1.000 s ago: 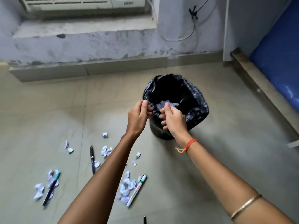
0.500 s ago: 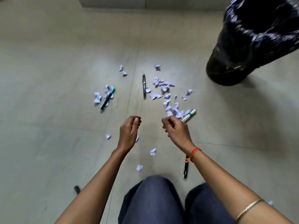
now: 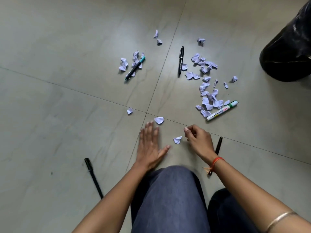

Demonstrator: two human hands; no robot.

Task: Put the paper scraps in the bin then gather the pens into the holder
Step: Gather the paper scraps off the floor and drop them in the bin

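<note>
a black pen (image 3: 93, 177) lies far left. the left hand (image 3: 150, 146) is spread flat on the tiled floor (image 3: 67, 47), holding nothing; the right hand (image 3: 198, 140) pinches loosely beside a paper scrap (image 3: 177, 139). more scraps surround a marker (image 3: 222, 111) labelled "whiteboard"; the black-lined bin (image 3: 289, 52) stands far right.

Floor (image 3: 67, 47): large grey tiles, grout lines crossing just beyond the left fingertips (image 3: 149, 123). Paper scraps lie directly on it: one scrap (image 3: 159, 120) just past those fingertips, another (image 3: 177, 140) beside the right fingers (image 3: 186, 130), a dense cluster (image 3: 207, 91) further out. Also on the floor: a white marker (image 3: 222, 111), a teal-capped pen (image 3: 135, 68), a black pen (image 3: 181, 60), two more black pens (image 3: 93, 177) (image 3: 218, 145) near the wrists, and the black-lined bin (image 3: 289, 56).
</note>
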